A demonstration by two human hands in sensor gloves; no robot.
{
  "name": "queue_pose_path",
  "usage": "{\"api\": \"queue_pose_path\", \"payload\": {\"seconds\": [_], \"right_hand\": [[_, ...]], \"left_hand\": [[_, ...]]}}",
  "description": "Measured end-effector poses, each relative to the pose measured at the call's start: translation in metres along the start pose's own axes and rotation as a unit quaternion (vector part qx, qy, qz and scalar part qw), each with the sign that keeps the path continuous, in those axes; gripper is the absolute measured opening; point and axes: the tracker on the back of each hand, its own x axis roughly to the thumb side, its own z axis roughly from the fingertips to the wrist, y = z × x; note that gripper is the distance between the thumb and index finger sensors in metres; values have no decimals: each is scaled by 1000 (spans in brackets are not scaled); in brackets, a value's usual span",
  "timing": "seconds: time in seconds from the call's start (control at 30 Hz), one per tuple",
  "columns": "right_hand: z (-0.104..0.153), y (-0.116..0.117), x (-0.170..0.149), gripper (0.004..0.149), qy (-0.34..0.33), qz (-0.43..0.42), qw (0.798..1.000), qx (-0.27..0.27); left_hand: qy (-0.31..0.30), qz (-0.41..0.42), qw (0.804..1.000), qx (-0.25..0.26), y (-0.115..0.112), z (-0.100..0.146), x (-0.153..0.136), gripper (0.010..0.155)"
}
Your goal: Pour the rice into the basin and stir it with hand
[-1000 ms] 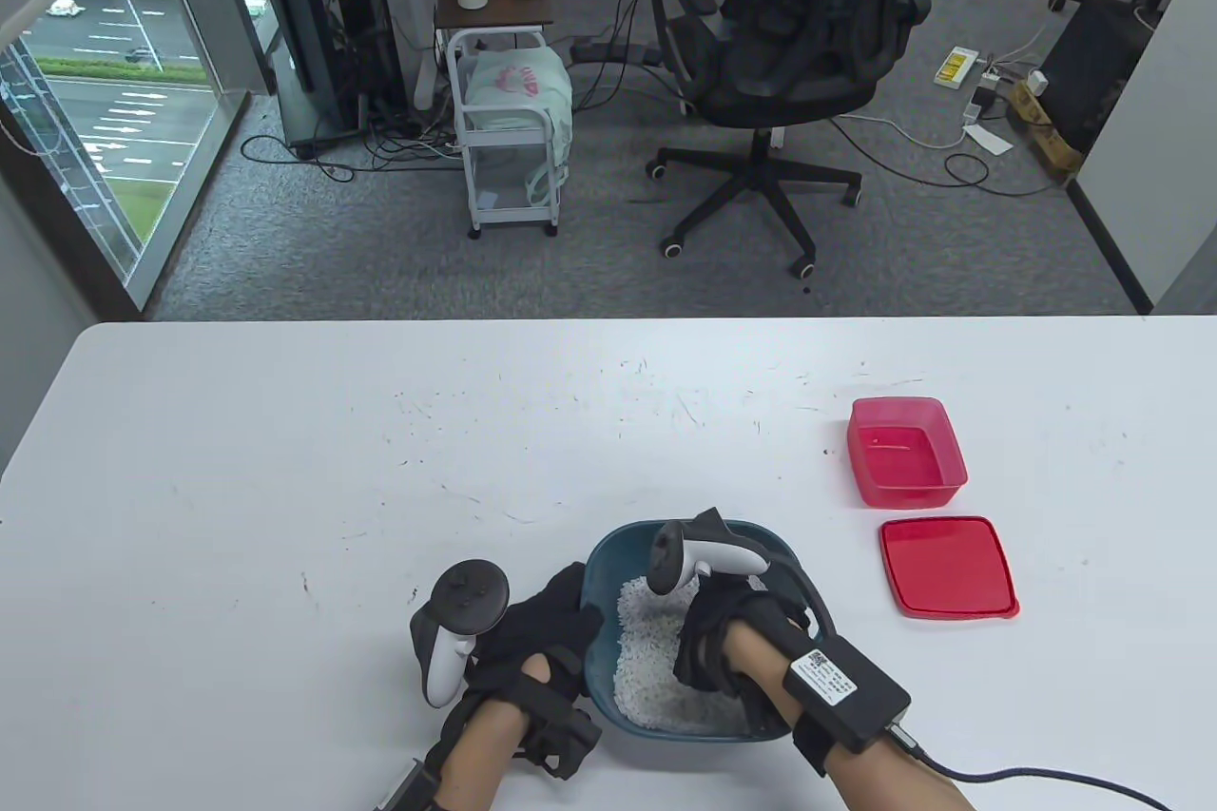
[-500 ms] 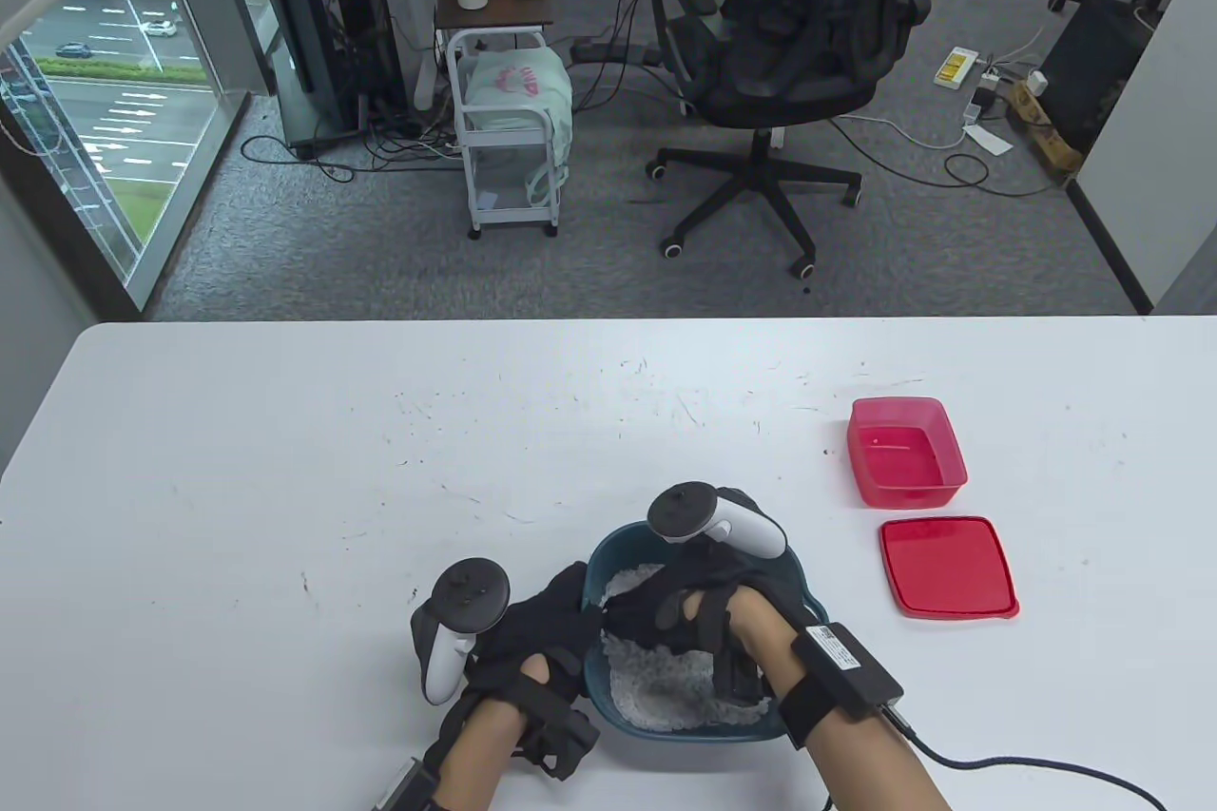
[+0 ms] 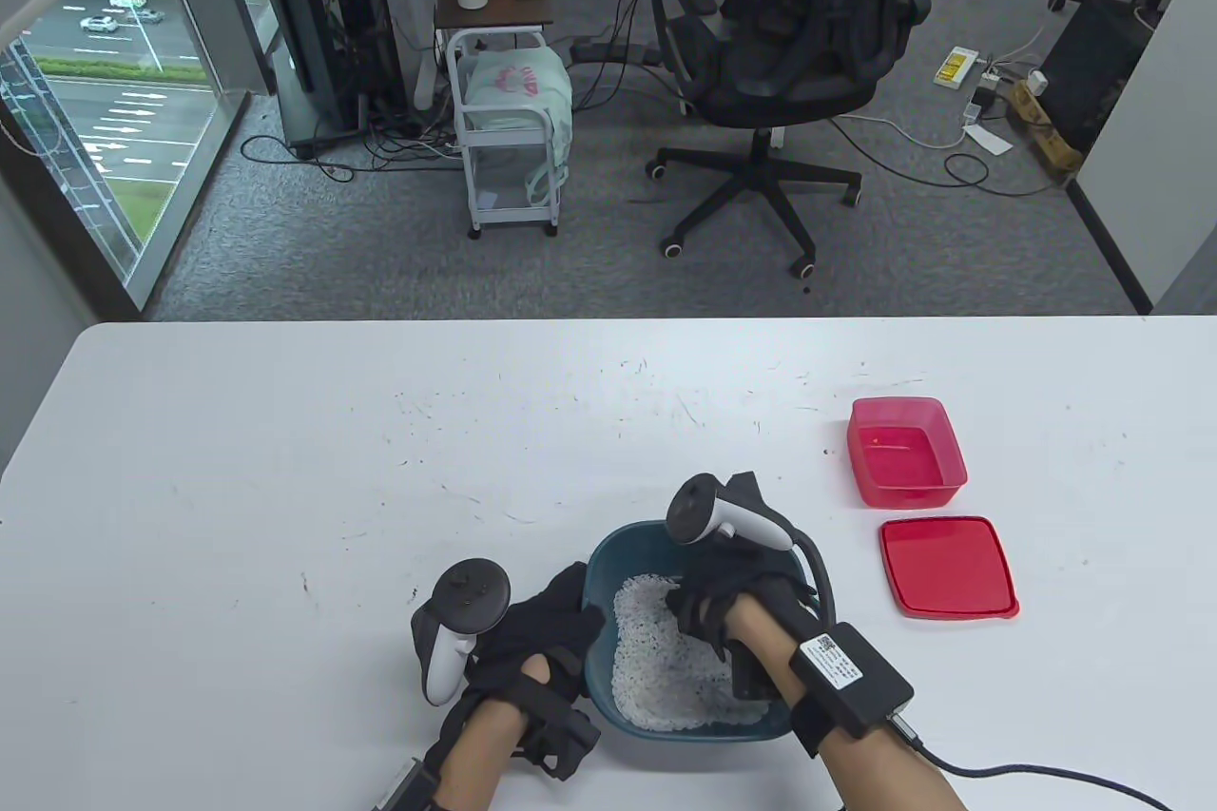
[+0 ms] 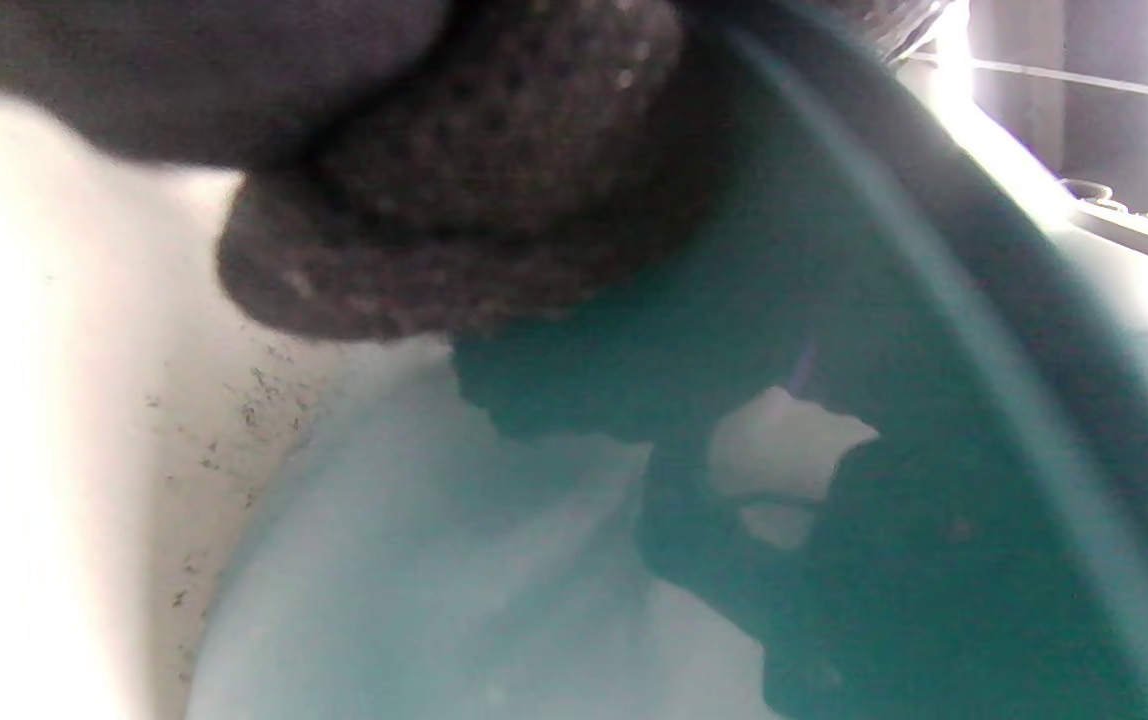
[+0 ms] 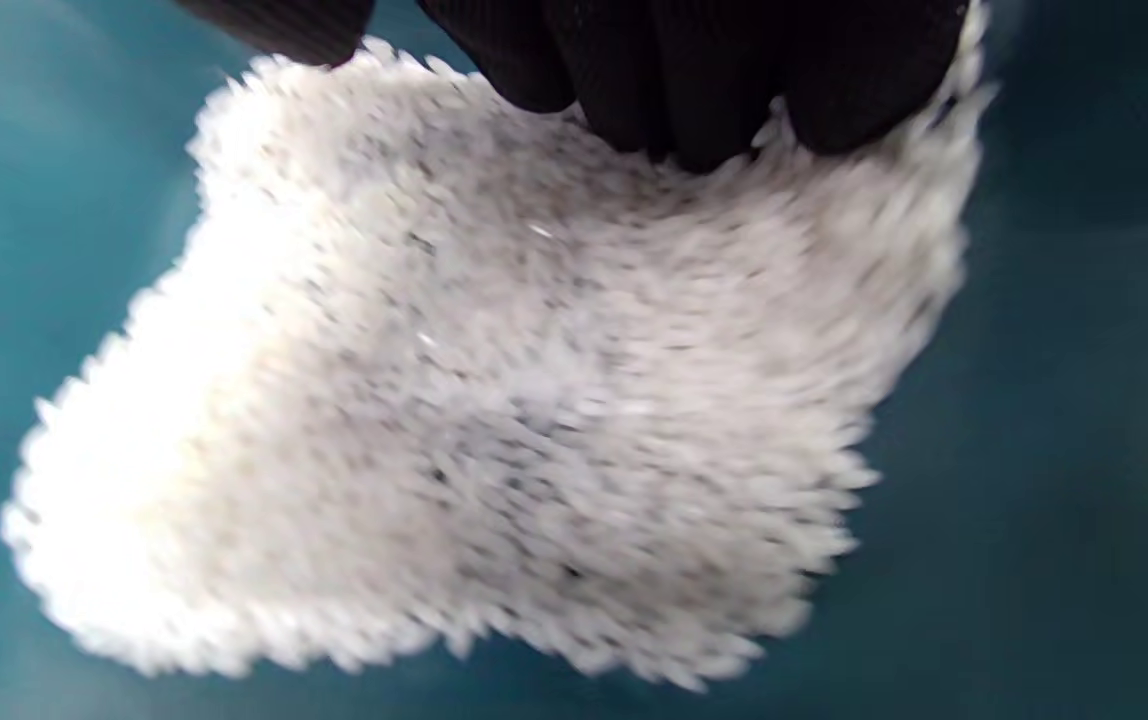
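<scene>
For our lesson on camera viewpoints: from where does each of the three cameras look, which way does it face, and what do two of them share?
Table view: high above, facing down and out; shows table, basin, both hands, forearms.
Left wrist view: on the left wrist, close against the basin's outer wall; left hand holds the rim.
Right wrist view: on the right wrist, facing down into the basin; fingertips in rice.
Shared: all three show the basin; the table and right wrist views show the rice.

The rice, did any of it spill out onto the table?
No spill shows. The rice all lies inside the teal basin, with the right hand in it and the left hand holding the rim. The white table has only dark scuff marks.
</scene>
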Motion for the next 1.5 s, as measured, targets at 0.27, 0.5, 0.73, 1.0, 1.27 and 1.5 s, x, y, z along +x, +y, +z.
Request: {"api": "queue_pose_path", "payload": {"seconds": [0.27,0.5,0.73,1.0,1.27,1.5], "right_hand": [[10,21,7,69,-13,45,998,47],[17,36,15,70,-109,-19,986,122],[6,38,36,70,-239,-127,945,184],[-17,14,29,71,-229,-221,940,124],[-18,-5,-6,69,-140,-274,951,23],[-4,-7,-20,69,-167,-282,945,9]], "left_hand": [[2,1,1000,0,0,0,0,66],[2,-1,1000,1,0,0,0,66],[1,0,1000,-2,0,0,0,66],[-1,5,1000,-7,0,0,0,66],[-2,4,1000,-8,0,1,1,67],[-3,6,1000,-10,0,1,0,68]]}}
